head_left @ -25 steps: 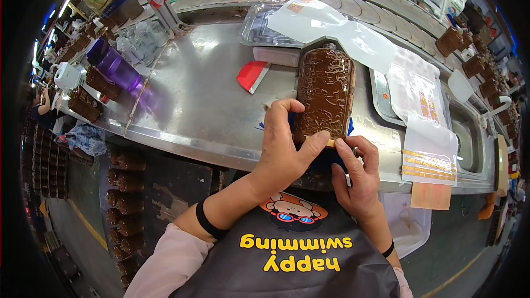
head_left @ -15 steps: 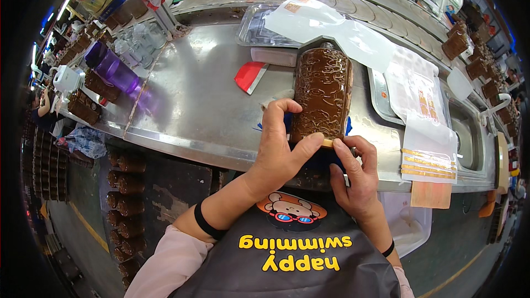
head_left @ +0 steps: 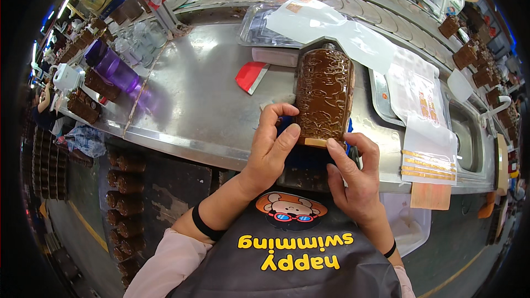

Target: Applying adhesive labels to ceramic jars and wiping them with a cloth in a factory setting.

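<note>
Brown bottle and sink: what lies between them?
In the head view, a metal tray and gold-marked white sheets lie between the brown bottle and the sink.

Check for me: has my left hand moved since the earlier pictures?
Yes. Judged against the red scraper on the counter, your left hand has shifted left, its thumb now by the lower left corner of the bottle.

Steel bench [head_left: 193, 88]: red scraper [head_left: 249, 79], metal tray [head_left: 258, 28] on top.
</note>
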`<action>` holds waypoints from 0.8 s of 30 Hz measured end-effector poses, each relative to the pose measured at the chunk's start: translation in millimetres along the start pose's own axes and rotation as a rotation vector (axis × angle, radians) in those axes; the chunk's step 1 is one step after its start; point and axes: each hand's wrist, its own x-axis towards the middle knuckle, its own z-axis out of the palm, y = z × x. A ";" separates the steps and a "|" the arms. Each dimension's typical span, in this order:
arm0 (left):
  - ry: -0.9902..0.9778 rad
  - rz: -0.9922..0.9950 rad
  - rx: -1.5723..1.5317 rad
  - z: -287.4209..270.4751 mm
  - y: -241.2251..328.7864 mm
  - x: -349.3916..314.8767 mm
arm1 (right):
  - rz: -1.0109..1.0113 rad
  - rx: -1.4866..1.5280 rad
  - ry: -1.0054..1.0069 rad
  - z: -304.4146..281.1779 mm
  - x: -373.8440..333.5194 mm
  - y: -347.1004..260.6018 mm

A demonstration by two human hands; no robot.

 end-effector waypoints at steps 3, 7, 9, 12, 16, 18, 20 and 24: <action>-0.041 0.034 0.047 -1.7 0.5 -2.4 | -0.029 -0.039 -0.019 0.1 3.1 -1.2; -0.070 0.008 0.123 -3.9 0.1 -7.7 | -0.022 -0.023 -0.027 0.9 2.5 -0.4; -0.067 -0.009 0.158 -5.1 1.6 -7.3 | -0.027 -0.027 -0.047 -0.4 2.4 -0.5; -0.066 -0.036 0.073 -5.5 1.1 -6.2 | -0.024 -0.032 -0.048 -0.5 1.6 -0.1; -0.066 -0.034 0.068 -6.9 -0.5 -7.0 | -0.025 -0.030 -0.053 -0.6 2.0 -0.4; -0.052 -0.053 0.035 -6.8 0.5 -6.1 | -0.024 -0.025 -0.052 -0.2 1.5 -0.1; -0.057 -0.020 0.040 -7.2 -1.1 -4.9 | -0.020 -0.019 -0.044 0.2 1.3 -0.8; -0.042 0.009 0.062 -1.7 0.4 -5.8 | -0.025 -0.022 -0.038 0.7 1.7 -0.5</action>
